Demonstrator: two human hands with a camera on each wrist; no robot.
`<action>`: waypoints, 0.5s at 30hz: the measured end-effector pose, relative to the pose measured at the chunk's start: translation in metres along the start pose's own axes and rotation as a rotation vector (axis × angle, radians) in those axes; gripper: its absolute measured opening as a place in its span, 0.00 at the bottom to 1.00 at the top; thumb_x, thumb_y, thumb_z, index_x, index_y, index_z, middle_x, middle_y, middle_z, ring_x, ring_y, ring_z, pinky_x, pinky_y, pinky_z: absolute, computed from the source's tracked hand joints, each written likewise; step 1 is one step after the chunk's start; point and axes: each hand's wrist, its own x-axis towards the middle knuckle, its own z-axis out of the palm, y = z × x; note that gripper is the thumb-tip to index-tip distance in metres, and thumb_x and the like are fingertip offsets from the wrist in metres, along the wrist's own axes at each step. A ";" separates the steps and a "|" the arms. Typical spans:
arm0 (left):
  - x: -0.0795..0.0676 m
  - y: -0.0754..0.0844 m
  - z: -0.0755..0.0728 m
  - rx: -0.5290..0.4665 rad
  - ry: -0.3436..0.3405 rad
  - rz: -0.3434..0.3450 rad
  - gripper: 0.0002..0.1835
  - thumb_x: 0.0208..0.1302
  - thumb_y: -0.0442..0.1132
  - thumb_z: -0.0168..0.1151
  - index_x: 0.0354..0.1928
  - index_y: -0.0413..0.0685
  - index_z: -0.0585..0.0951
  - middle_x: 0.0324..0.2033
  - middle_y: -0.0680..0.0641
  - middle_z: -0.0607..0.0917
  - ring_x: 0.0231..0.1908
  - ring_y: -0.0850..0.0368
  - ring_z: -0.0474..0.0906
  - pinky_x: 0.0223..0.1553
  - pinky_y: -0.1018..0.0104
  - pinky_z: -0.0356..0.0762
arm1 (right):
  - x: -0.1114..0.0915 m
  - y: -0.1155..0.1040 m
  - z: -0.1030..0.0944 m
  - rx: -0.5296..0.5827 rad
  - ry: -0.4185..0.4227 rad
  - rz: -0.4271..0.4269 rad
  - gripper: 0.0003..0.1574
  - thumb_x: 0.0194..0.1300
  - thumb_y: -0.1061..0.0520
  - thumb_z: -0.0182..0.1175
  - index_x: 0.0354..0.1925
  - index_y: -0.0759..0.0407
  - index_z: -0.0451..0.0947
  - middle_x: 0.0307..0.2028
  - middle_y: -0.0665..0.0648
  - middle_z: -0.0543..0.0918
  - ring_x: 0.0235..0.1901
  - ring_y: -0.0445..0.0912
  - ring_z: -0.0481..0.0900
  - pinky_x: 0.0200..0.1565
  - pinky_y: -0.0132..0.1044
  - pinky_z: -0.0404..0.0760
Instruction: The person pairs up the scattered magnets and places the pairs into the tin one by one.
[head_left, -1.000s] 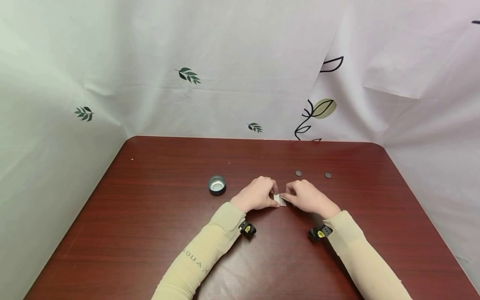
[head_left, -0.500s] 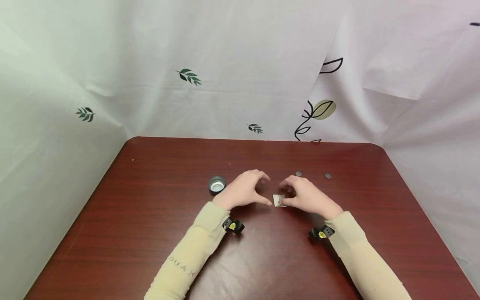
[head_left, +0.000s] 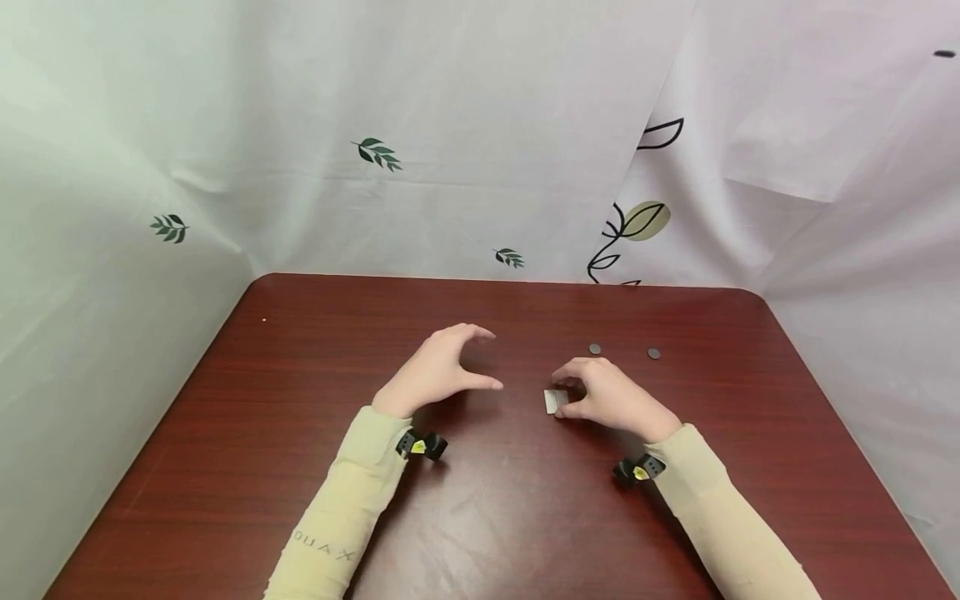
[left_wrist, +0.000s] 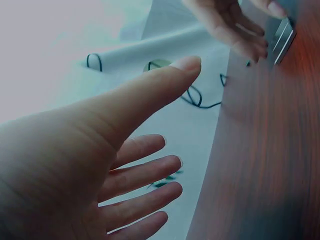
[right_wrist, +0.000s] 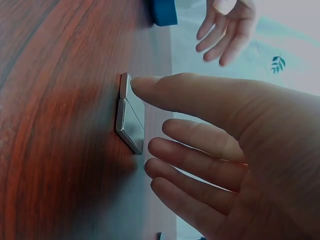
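Silvery blocks point(head_left: 553, 402), side by side, lie on the counter point(head_left: 480, 517) below and right of the frame's centre; right hand point(head_left: 609, 397), fingers parted, beside them; left hand point(head_left: 431, 373), spread, left of centre.

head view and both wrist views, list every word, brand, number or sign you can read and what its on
"UAX", on the left sleeve; a letter just before it is partly lost at the edge.
Left yellow patch and right yellow patch, at the wrists: any marking is too small to read.
Pale tiles: no text can be made out.
Backdrop: no lettering seen.
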 end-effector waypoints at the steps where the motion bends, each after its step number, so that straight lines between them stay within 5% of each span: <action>1: -0.002 -0.002 -0.003 0.000 0.007 -0.006 0.40 0.51 0.55 0.81 0.63 0.44 0.79 0.57 0.45 0.82 0.58 0.47 0.77 0.60 0.56 0.72 | 0.000 0.000 0.000 0.002 0.001 -0.005 0.24 0.52 0.57 0.80 0.47 0.61 0.86 0.42 0.52 0.85 0.38 0.45 0.81 0.41 0.41 0.82; 15: -0.023 -0.038 -0.024 -0.032 0.047 -0.093 0.44 0.50 0.57 0.81 0.66 0.45 0.76 0.61 0.48 0.79 0.62 0.48 0.73 0.62 0.51 0.71 | 0.003 -0.002 0.004 -0.025 -0.024 -0.019 0.22 0.53 0.59 0.78 0.47 0.62 0.87 0.41 0.52 0.84 0.37 0.44 0.80 0.39 0.37 0.81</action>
